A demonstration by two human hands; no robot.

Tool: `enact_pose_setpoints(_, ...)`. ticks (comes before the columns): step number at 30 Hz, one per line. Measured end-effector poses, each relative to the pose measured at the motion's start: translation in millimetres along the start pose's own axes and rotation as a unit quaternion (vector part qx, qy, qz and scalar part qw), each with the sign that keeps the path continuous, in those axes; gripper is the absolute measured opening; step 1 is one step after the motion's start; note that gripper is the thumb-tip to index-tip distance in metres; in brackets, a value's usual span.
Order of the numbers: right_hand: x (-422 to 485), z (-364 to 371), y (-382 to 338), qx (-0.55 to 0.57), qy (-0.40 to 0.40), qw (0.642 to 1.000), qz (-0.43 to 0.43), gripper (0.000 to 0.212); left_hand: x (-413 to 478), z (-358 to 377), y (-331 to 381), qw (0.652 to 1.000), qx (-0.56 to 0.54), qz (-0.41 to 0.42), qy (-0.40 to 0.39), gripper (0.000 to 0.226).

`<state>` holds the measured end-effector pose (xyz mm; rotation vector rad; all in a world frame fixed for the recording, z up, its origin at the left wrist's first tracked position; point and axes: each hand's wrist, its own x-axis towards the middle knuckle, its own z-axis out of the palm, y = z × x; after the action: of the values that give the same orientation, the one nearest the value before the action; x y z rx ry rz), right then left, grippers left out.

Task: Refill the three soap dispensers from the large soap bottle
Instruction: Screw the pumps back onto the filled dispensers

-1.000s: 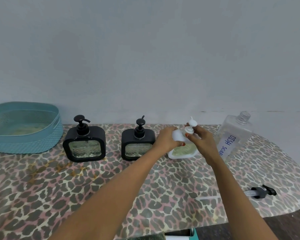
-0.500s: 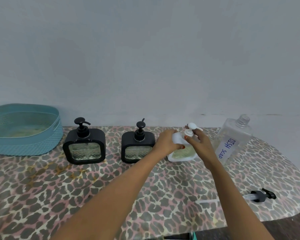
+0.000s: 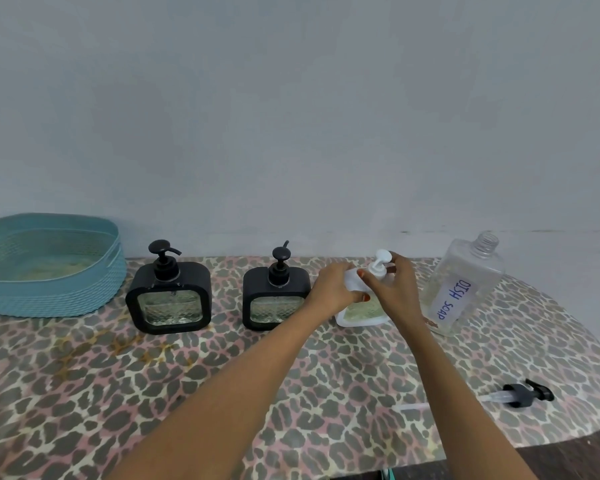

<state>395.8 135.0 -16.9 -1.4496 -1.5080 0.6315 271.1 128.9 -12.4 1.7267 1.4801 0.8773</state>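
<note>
White dispenser (image 3: 359, 311), greenish soap inside

A leopard-print tablecloth (image 3: 187, 393) in grey, pink and cream carries two black dispensers (image 3: 168, 297) (image 3: 275, 299), one white dispenser (image 3: 355, 315), a teal basket (image 3: 66, 289) and a clear bottle (image 3: 465, 285) lettered blue.

Plain grey wall (image 3: 291, 116); leopard-print table (image 3: 84, 393)
</note>
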Motion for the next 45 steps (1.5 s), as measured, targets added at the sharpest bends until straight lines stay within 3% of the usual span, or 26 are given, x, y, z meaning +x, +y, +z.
enact_pose_setpoints(3,-2.1,-13.0,-1.6,0.017,-0.095,0.995,0.011,0.043,-0.1,0.1,-0.4,1.0,-0.001,-0.003,0.003,0.043)
enact_pose_setpoints(5,-0.8,-20.3,0.1,0.0,-0.115,0.993,0.007,0.037,0.2,0.5,-1.2,1.0,0.004,0.002,0.008,0.043)
enact_pose_setpoints(16,5.0,1.2,-0.7,-0.028,0.035,0.999,0.006,0.042,-0.8,0.7,0.2,1.0,-0.015,-0.004,0.001,0.04)
enact_pose_setpoints(24,2.2,-13.7,-2.4,-0.022,-0.081,0.996,-0.011,0.035,0.7,2.8,-3.4,1.0,-0.01,0.005,0.006,0.04)
enact_pose_setpoints(36,-2.4,15.5,-2.5,-0.047,0.087,0.995,-0.03,0.026,0.8,4.6,-2.4,1.0,-0.015,0.008,0.018,0.033)
enact_pose_setpoints(45,-5.8,21.9,-5.8,-0.083,0.109,0.991,-0.008,0.029,-2.1,3.5,0.2,0.999,-0.029,0.006,0.028,0.031)
